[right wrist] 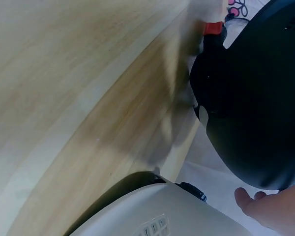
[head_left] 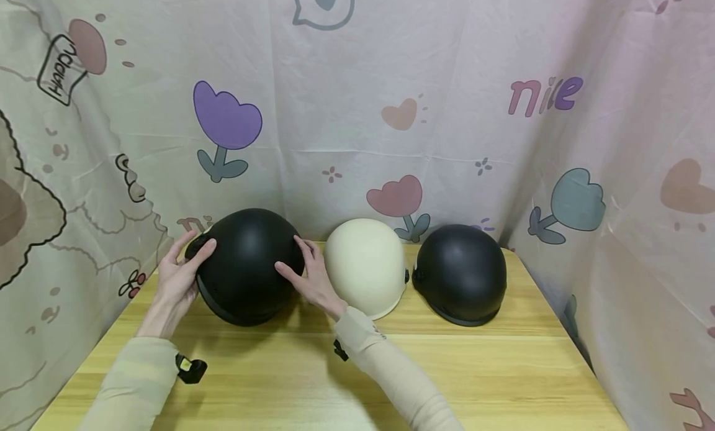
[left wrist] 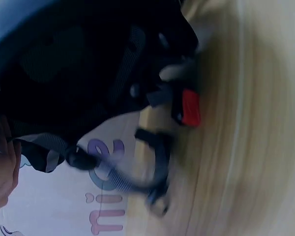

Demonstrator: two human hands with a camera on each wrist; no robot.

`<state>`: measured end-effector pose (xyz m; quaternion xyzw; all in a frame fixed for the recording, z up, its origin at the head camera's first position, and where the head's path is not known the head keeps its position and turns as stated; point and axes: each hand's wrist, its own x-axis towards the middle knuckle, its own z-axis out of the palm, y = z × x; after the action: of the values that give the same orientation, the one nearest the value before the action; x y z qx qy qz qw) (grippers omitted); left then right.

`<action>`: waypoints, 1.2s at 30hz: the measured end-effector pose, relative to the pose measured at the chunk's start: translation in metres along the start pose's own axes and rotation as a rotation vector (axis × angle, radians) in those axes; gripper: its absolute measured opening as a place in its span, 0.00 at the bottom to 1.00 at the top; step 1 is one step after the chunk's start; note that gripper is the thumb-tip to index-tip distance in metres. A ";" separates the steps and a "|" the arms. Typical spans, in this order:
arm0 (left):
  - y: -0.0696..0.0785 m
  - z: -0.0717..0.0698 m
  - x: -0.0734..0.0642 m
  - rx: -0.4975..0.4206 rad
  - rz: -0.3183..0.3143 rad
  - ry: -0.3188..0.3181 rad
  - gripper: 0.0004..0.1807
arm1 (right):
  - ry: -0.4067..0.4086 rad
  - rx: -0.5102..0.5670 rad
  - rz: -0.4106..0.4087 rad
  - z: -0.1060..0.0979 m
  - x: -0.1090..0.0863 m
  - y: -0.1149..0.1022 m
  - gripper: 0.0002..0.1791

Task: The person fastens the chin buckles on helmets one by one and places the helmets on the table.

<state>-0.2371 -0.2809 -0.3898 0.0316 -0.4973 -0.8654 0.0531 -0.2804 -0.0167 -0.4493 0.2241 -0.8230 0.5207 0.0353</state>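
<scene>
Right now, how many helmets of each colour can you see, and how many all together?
Black: 2, the held helmet and the right-end helmet
Cream: 1, the middle helmet
Total: 3

Left helmet (head_left: 246, 269) was held at the table's (head_left: 475, 381) left part, between left hand (head_left: 177, 276) at its left side and right hand (head_left: 313, 279) at its right. Middle helmet (head_left: 365, 266) was set on the table, just right of it, beyond the right sleeve (head_left: 391, 366). Right helmet (head_left: 460, 276) was set just right of that. All 3 were backed by cloth (head_left: 335, 108), also draped left and right of the table.
</scene>
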 end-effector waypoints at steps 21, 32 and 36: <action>0.004 0.034 -0.001 -0.066 0.081 0.021 0.33 | -0.103 0.050 0.061 0.003 -0.002 -0.003 0.47; -0.002 0.043 -0.003 0.105 0.102 -0.025 0.40 | -0.112 0.061 0.095 0.003 -0.002 -0.007 0.52; -0.005 0.045 -0.003 0.156 0.115 -0.054 0.39 | -0.130 0.024 0.130 0.004 -0.002 -0.008 0.52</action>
<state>-0.2392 -0.2390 -0.3717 -0.0163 -0.5653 -0.8201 0.0867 -0.2752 -0.0224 -0.4449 0.2040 -0.8300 0.5163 -0.0547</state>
